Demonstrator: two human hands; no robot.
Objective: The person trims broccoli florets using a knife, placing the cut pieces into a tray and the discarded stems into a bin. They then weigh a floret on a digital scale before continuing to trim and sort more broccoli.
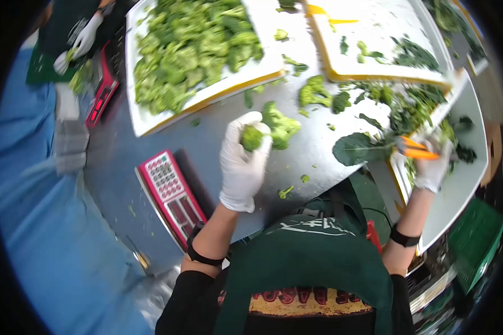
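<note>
My left hand, in a white glove, is over the metal table with its fingers closed around a small broccoli floret. A larger broccoli piece is right beside its fingertips. My right hand, also gloved and smeared by motion, grips an orange-handled cutting tool at the right edge of the table. The tool's dark front end points left, over a big dark green leaf. Trimmed leaves and stems are heaped just beyond that hand.
A white box of broccoli florets stands at the back left, another white box with leaf scraps at the back right. Near my left forearm sits a pink scale. A co-worker's gloved hands are by a red scale.
</note>
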